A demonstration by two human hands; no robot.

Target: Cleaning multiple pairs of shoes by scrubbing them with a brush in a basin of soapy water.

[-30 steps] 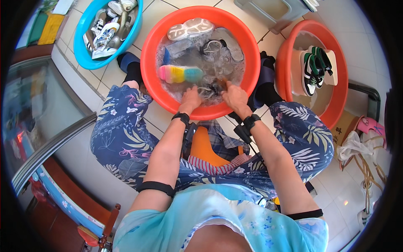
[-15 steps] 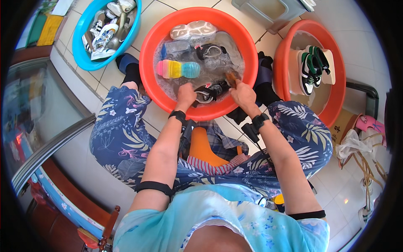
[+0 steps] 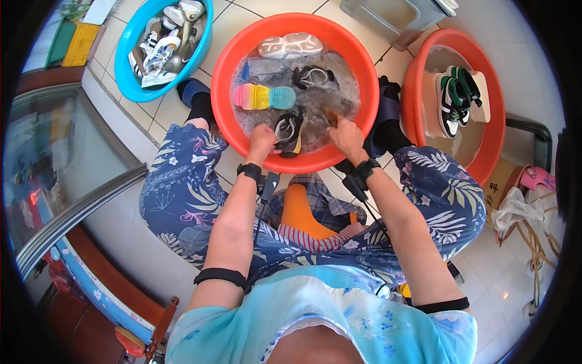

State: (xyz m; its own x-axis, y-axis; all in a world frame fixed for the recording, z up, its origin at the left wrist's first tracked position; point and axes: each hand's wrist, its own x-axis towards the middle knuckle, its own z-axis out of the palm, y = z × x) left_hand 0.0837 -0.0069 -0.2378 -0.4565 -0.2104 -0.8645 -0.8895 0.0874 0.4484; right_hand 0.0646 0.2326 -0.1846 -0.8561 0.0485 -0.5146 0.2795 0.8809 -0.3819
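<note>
Soapy water fills a large orange-red basin [image 3: 221, 97] between my knees. My left hand [image 3: 262, 139] is closed on the edge of a dark shoe [image 3: 290, 132] with a pale opening, tilted at the basin's near side. In my right hand [image 3: 347, 138], closed fingers grip a brown brush [image 3: 330, 117], held low over the water to the right of that shoe. A second dark shoe [image 3: 314, 77] floats farther back. Beside them lie a shoe with a pink, yellow and teal sole [image 3: 265, 97], a white-soled shoe [image 3: 291, 44] and a bluish, partly sunken shoe-like item [image 3: 262, 68].
A blue basin [image 3: 124, 79] of several white shoes [image 3: 159, 54] stands at the far left. On the right, another orange-red basin [image 3: 409, 91] holds green, black and white sneakers [image 3: 453, 103] on a pale support. A grey plastic bin [image 3: 388, 21] is behind it.
The dark shoe in my left hand has turned from lying sideways to a more upright angle. The brush has shifted slightly away from it. The whole view has moved a little.
</note>
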